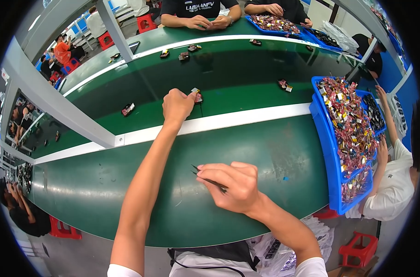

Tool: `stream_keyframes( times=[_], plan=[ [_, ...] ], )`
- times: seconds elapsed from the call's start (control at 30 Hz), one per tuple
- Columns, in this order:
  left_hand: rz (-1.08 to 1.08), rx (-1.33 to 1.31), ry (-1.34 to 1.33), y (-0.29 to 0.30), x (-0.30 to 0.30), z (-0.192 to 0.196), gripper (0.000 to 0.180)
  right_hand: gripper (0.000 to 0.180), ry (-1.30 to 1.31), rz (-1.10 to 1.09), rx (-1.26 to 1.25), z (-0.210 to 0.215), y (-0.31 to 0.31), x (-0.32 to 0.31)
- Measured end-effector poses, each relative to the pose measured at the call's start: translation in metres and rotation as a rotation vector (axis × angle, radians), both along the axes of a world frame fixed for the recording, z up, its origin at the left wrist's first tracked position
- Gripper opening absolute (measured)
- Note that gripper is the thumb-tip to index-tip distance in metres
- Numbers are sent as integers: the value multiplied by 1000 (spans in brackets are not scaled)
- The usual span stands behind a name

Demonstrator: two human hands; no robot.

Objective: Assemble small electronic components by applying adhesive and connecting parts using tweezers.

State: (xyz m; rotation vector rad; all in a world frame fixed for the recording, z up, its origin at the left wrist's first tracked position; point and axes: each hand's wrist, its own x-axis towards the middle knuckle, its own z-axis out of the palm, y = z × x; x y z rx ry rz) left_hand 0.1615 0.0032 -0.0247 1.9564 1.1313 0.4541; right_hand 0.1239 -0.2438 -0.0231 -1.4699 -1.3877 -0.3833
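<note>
The person's left arm is stretched out over the near green bench, and the left hand (177, 104) sits on the moving green belt beyond the white edge strip (247, 119), fingers curled together and pinched on a small dark-and-white component (197, 96) that lies on the belt just to the right of the knuckles. The right hand (233, 184) rests closer in, on the near green table (104, 194), its fingers closed around a pair of thin dark tweezers (209, 177) whose tips point left — they touch nothing that I can make out.

More of the same small parts are scattered on the belt: one to the left (128, 109), a pair off to the right (284, 85), a few at the far edge (184, 56). At the right end of the bench stands a blue tray (324, 138) heaped with pinkish and silvery pieces — another person in a white shirt (392, 184) reaches into it. Across the belt, someone in a dark shirt rests folded hands (209, 22) on the far table.
</note>
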Motion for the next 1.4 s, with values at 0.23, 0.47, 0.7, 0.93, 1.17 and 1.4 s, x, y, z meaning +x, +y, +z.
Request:
stream_keyframes(
  times=[0.23,0.47,0.7,0.93,1.17,1.4],
  plan=[
    [13,280,136,7,1,-8,37,20,0,8,-14,-1,2,-1],
    [-63,52,-199,6,-14,-4,24,19,10,9,-28,1,2,-3],
    [-281,-124,-388,-22,-88,20,17,18,236,78,20,5,2,-9],
    [-233,-162,-320,-68,-159,28,17,13,847,187,-101,8,-5,-5],
    [-343,120,-380,-90,-173,26,7,16,876,193,-120,4,-1,-5],
    [-392,247,-403,-93,-172,21,5,17,765,112,-147,2,-1,-5]
  ],
)
